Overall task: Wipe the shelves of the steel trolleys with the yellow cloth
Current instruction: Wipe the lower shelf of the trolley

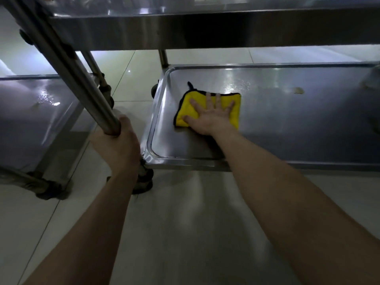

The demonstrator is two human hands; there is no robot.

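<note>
On lower shelf (pixel 287 124): right hand (pixel 211 118) flat, grip apart, pressing yellow cloth (pixel 199 96); left hand (pixel 119 145) clamped round post (pixel 67 64).

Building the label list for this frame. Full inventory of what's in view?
yellow cloth: 1, yellow with dark edging, flat on the lower shelf near its left end
lower shelf: 1, steel, right trolley
upper shelf: 1, steel, above it
left trolley shelf: 1, steel, far left
post: 1, steel, slanting at left
castors: at least 3, dark, at trolley feet
scrap: 1, pale, on the lower shelf right of the cloth
floor: pale tiles
left hand: grips the post
right hand: flat on the cloth, fingers spread
</note>
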